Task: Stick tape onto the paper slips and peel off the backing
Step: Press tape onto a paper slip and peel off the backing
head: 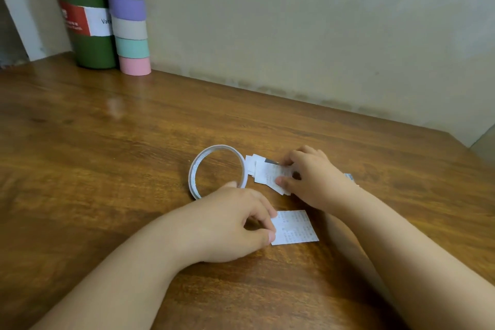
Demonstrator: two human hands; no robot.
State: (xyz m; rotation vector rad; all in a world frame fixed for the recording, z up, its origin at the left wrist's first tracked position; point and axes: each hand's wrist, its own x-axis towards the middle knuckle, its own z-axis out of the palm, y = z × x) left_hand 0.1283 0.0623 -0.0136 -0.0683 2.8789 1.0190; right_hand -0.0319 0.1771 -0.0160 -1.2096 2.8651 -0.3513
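A thin white tape roll (pixel 193 172) lies flat on the wooden table (pixel 107 169) in the middle of the view. Just right of it sits a small pile of printed paper slips (pixel 263 172). My right hand (pixel 312 178) pinches the top slip of that pile between thumb and fingers. Nearer to me, a single printed slip (pixel 296 228) lies flat on the wood. My left hand (pixel 227 225) pinches its left edge with thumb and curled fingers. A dark sliver shows at the pile's far edge, too small to identify.
A green bottle (pixel 85 16) with a red and white label stands at the back left against the wall. Beside it rises a stack of pastel tape rolls (pixel 128 13). The beige wall runs along the table's far edge.
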